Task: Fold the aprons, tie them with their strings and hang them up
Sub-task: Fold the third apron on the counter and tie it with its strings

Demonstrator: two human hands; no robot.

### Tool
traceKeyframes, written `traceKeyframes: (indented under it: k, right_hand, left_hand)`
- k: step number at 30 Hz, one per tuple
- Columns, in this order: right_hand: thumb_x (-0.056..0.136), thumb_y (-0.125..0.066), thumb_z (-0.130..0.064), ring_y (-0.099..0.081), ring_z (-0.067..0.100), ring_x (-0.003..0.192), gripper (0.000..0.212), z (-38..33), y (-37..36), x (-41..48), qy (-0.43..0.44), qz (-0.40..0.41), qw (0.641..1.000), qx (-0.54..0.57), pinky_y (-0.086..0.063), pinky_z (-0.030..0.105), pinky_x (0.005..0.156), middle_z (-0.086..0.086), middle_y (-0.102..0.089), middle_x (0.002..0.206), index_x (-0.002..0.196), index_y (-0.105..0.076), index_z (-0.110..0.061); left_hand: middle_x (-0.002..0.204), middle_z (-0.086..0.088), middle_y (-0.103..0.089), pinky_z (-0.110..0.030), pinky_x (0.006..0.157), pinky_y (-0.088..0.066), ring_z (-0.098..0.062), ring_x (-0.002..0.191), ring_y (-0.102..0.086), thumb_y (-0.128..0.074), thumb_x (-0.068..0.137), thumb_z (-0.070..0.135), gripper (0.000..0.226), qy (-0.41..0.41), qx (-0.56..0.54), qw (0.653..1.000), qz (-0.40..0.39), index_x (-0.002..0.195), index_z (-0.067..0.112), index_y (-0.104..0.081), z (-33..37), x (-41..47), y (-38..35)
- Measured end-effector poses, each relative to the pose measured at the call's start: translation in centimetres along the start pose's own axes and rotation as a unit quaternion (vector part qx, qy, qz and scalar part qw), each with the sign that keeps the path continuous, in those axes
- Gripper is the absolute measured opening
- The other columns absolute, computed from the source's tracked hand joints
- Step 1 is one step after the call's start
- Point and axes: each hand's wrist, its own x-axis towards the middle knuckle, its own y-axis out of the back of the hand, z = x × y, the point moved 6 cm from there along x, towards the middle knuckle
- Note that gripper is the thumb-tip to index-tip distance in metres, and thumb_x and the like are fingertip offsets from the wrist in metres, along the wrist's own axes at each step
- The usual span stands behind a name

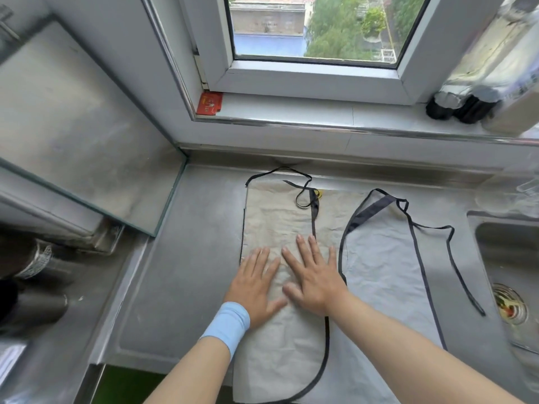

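A beige apron [277,217] with black trim lies on the steel counter, its left side folded over toward the middle. Its right side [385,263] lies spread flat, paler and edged in black. A black string [455,266] trails from it toward the sink, and another string loops [303,196] near the apron's top. My left hand [253,287], with a light blue wristband, presses flat on the folded part. My right hand [312,275] presses flat beside it, fingers straight and spread. Neither hand holds anything.
A steel sink [504,258] with a drain sits at the right. Two dark-capped bottles [463,106] and a red packet [209,103] stand on the window sill. A glass panel [87,141] leans at the left, with dark containers [26,281] below it.
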Motion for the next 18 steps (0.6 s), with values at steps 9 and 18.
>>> traceKeyframes:
  k: [9, 18]
  right_hand:
    - [0.090, -0.031, -0.059, -0.012, 0.028, 0.151, 0.068, 2.4, 2.4, -2.2, -0.005, 0.051, 0.998, 0.043, -0.018, 0.062, 0.116, 0.010, -0.016, 0.163, 0.149, -0.033, -0.025]
    - [0.086, -0.058, -0.033, -0.029, 0.032, 0.138, 0.053, 13.1, 1.9, -12.0, -0.302, 0.095, 0.941, 0.118, -0.038, 0.047, 0.102, 0.013, -0.025, 0.155, 0.136, -0.047, -0.019]
  left_hand:
    - [0.153, -0.013, -0.034, -0.049, 0.112, -0.016, -0.036, 0.140, -0.032, -0.043, 0.075, 0.074, 0.074, -0.014, 0.046, 0.999, 0.010, 0.135, 0.032, -0.050, 0.7, -0.4, 2.3]
    - [0.117, 0.001, -0.057, -0.033, 0.078, -0.049, -0.022, 0.105, -0.056, -0.064, 0.061, 0.038, 0.047, -0.141, -0.035, 0.989, 0.033, 0.106, 0.028, -0.058, 16.2, 3.1, 3.5]
